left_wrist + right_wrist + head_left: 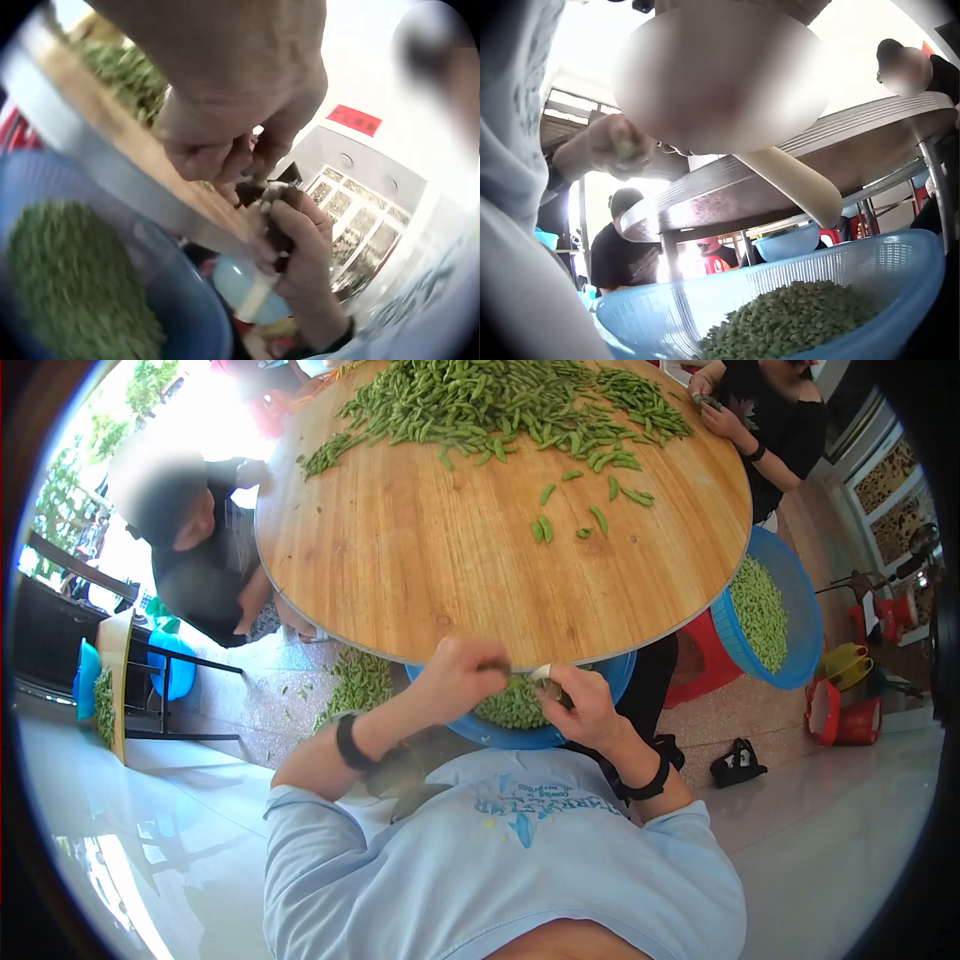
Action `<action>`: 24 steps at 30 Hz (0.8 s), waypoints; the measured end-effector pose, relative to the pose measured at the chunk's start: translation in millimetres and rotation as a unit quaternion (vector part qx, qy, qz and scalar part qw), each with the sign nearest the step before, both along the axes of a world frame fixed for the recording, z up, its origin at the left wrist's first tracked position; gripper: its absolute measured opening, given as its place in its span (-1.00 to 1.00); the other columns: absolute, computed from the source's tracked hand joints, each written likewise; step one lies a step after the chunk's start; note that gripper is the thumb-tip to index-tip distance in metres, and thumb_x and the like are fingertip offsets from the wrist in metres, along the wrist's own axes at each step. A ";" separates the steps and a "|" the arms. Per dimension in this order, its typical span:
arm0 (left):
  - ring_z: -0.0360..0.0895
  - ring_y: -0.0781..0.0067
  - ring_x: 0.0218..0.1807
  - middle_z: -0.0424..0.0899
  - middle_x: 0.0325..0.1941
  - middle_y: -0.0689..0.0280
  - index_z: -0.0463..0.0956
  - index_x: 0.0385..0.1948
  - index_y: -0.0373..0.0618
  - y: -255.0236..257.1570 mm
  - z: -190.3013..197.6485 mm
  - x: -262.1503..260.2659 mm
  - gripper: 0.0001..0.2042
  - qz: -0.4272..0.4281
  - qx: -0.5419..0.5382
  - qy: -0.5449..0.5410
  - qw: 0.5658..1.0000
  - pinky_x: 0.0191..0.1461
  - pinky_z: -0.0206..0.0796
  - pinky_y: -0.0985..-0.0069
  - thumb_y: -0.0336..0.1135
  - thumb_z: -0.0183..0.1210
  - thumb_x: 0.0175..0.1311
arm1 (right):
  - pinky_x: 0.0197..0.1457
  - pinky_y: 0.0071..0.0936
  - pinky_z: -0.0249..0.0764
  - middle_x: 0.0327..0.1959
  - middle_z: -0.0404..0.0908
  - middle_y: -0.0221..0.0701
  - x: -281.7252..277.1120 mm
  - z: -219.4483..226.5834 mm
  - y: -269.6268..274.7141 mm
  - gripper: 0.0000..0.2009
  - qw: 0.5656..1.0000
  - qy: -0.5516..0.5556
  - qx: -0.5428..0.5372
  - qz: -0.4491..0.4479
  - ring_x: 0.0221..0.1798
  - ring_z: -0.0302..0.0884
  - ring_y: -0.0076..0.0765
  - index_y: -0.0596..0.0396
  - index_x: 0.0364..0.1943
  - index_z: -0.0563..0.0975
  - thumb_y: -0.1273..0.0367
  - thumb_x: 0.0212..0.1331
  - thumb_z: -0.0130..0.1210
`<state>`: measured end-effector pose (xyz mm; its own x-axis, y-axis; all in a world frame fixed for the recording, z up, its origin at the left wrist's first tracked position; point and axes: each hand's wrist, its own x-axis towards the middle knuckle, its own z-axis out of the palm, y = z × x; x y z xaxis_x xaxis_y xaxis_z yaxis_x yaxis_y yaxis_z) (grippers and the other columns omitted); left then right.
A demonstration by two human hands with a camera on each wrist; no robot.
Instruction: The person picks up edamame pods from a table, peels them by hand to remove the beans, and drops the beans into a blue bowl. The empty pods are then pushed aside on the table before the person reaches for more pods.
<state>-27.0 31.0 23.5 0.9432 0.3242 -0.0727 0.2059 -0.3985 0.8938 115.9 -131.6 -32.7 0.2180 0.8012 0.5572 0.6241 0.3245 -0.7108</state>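
In the head view my left hand point(455, 678) is at the table's near edge, fingers curled in. The right wrist view shows a green bit at its fingertips, apparently a soybean pod point(630, 147). Just to the right, my right hand point(582, 708) has its thumb bent over its fingers, pinching something small and blurred, pod-like; I cannot tell how many. A cream cover point(799, 186) sheathes one of its fingers. Below both hands is a blue basket point(667, 300) of shelled green beans point(512, 705). A large heap of soybean pods point(470, 405) lies at the table's far side.
The round wooden table point(420, 560) carries several loose pods point(598, 520) at centre right. Another blue basket point(800, 650) of beans stands right, by a red stool point(705, 670). Pods point(360, 685) lie on the floor at left. One person point(205, 540) sits left, another point(780, 420) far right.
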 end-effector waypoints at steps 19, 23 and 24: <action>0.54 -0.11 -0.28 0.58 -0.45 -0.05 0.51 -0.49 -0.30 80.3 -29.8 162.9 -0.78 0.134 0.347 0.008 0.928 -0.21 0.33 0.10 -0.27 0.12 0.08 | -0.45 -0.53 0.29 -0.48 0.40 -0.29 12.8 -3.8 -13.7 -0.67 0.997 0.074 -0.015 -0.017 -0.51 0.35 -0.43 0.36 -0.02 0.43 0.60 0.07 0.09; 0.54 -0.07 -0.27 0.58 -0.43 -0.04 0.50 -0.43 -0.32 79.3 -40.1 161.5 -0.74 0.132 0.290 0.015 0.948 -0.18 0.35 0.20 -0.27 0.22 -0.01 | -0.46 -0.61 0.28 -0.46 0.44 -0.36 14.3 -5.3 -19.4 -0.67 0.978 0.205 -0.036 -0.024 -0.52 0.33 -0.54 0.35 0.07 0.39 0.53 0.21 -0.02; 0.54 -0.05 -0.31 0.57 -0.46 -0.04 0.50 -0.41 -0.33 76.9 -40.2 156.4 -0.72 0.136 0.307 -0.024 0.941 -0.19 0.36 0.24 -0.27 0.26 -0.05 | -0.49 -0.64 0.28 -0.44 0.45 -0.39 14.5 -1.5 -19.5 -0.66 0.954 0.294 -0.057 -0.014 -0.53 0.33 -0.59 0.33 0.12 0.37 0.51 0.27 -0.07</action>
<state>129.4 107.9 -16.7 0.8165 0.5213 0.2481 0.3405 -0.7819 0.5222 130.3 -151.1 -34.2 0.4890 0.8382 0.2417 0.1138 0.2134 -0.9703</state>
